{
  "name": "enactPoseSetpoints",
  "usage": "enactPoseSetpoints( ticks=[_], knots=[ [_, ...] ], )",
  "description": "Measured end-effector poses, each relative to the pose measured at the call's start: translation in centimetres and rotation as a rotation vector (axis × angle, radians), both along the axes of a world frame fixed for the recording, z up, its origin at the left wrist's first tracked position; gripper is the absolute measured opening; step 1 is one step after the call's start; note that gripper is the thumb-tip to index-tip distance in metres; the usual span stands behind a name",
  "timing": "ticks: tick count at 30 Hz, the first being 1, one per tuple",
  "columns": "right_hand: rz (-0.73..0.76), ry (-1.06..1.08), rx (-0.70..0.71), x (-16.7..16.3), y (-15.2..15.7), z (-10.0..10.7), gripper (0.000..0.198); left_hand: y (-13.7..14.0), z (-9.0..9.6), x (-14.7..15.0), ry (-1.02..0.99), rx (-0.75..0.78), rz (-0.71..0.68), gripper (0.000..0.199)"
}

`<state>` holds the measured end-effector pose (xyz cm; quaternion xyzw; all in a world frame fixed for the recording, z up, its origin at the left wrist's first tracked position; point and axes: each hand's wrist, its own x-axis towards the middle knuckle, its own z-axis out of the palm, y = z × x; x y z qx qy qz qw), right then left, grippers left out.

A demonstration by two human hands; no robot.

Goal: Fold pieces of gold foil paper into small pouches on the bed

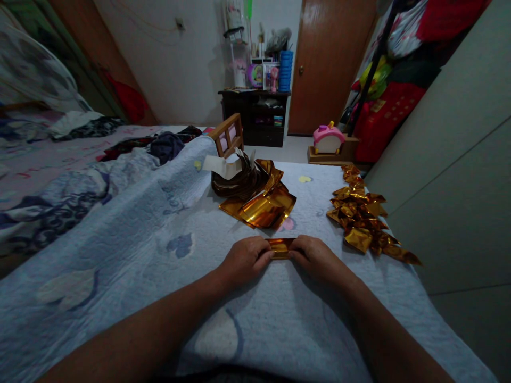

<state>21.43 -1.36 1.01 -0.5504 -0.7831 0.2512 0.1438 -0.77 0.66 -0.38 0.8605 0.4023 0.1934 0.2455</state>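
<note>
A narrow folded strip of gold foil paper (281,248) lies level between my two hands, low over the bedspread. My left hand (248,258) pinches its left end, thumb toward me and fingers curled behind. The right end is gripped the same way by my right hand (315,258). Just beyond them, loose gold foil sheets (267,208) lie flat and overlapping. Behind these sits a bundled stack of foil paper (235,181) with pale backing flaps sticking up. To the right is a heap of folded gold foil pieces (359,213), pointed at their ends.
A pale blue bedspread (159,266) with heart shapes covers the surface. A wooden bed-end rail (228,134) rises behind the stack. A pink toy (328,139) stands past the far edge. A pale cabinet wall (451,175) borders the right side; crumpled bedding (96,186) lies left.
</note>
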Motion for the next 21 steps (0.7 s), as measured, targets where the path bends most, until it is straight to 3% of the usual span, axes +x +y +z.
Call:
enactPoseSetpoints(
  ticks=[12,21],
  knots=[
    [-0.034,-0.053,-0.015,-0.32,0.03,0.15,0.020,0.13,-0.20,-0.23,-0.030,-0.044,-0.019,0.009],
    [-0.020,-0.074,0.017,-0.20,0.01,-0.12,0.021,0.35,-0.15,-0.10,-0.085,-0.105,0.017,0.018]
  ],
)
